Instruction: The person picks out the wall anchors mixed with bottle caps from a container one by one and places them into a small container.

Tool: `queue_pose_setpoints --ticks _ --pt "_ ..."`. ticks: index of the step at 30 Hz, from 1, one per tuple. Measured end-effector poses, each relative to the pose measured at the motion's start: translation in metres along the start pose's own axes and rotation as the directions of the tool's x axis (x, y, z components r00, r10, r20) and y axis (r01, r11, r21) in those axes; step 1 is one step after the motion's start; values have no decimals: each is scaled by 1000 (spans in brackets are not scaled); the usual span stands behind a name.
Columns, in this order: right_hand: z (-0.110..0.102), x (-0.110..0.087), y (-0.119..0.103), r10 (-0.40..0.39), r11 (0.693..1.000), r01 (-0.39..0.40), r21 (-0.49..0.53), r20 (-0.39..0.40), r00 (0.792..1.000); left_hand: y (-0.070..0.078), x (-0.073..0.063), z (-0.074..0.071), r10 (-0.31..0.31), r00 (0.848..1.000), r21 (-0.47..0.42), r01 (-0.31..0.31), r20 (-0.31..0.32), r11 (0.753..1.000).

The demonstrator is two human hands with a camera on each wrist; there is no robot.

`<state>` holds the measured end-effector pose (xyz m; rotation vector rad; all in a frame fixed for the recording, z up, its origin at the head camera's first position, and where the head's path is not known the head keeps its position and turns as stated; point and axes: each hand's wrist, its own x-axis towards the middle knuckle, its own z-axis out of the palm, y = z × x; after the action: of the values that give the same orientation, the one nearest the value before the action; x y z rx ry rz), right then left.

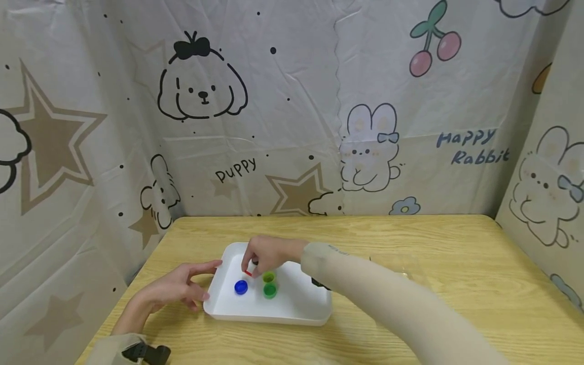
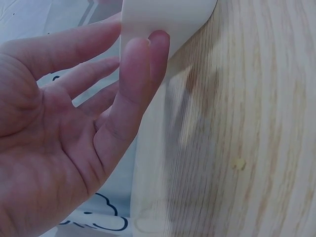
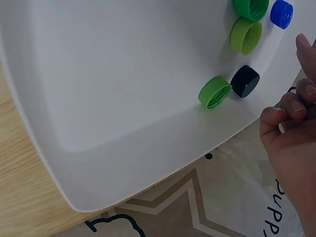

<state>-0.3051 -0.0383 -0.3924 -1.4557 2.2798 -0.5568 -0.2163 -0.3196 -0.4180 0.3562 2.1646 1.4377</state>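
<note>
A white tray (image 1: 296, 309) stands on the wooden table with several bottle caps inside. My left hand (image 1: 180, 286) touches the tray's left wall with extended fingers; the left wrist view shows its fingertips against the white side (image 2: 168, 15). Over the tray's far left part, my right hand (image 1: 266, 252) pinches a small red cap (image 1: 248, 273), of which only an edge shows. Nearest to me are a blue cap (image 1: 241, 287), a green cap (image 1: 270, 290) and a yellow-green cap (image 1: 269, 277). The right wrist view also has a black cap (image 3: 245, 81) beside a light green cap (image 3: 215, 93).
A clear, see-through object (image 1: 401, 268) lies on the table (image 1: 456, 284) right of the tray, partly behind my right sleeve. A printed curtain (image 1: 292, 126) hangs behind the table and along both sides.
</note>
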Motion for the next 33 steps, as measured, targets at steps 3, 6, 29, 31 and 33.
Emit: queue_pose_setpoints --ticks 3,6,29,31,33 --pt "-1 -3 -1 -10 1000 10 14 16 1000 0 0 0 -3 1000 1 3 -1 1000" --pt "-1 -7 -1 -9 1000 8 28 39 999 0 -1 1 -1 1000 0 1 -1 1000" --pt "-11 -66 3 -18 999 18 41 -7 1000 2 -2 3 2 1000 -11 -2 -5 1000" --pt "-12 -72 3 -17 999 18 28 -10 1000 2 -1 3 1 1000 -11 -1 -5 1000" --pt "-13 -78 3 -17 1000 17 16 -12 1000 2 -1 3 -1 1000 -9 1 -6 1000"
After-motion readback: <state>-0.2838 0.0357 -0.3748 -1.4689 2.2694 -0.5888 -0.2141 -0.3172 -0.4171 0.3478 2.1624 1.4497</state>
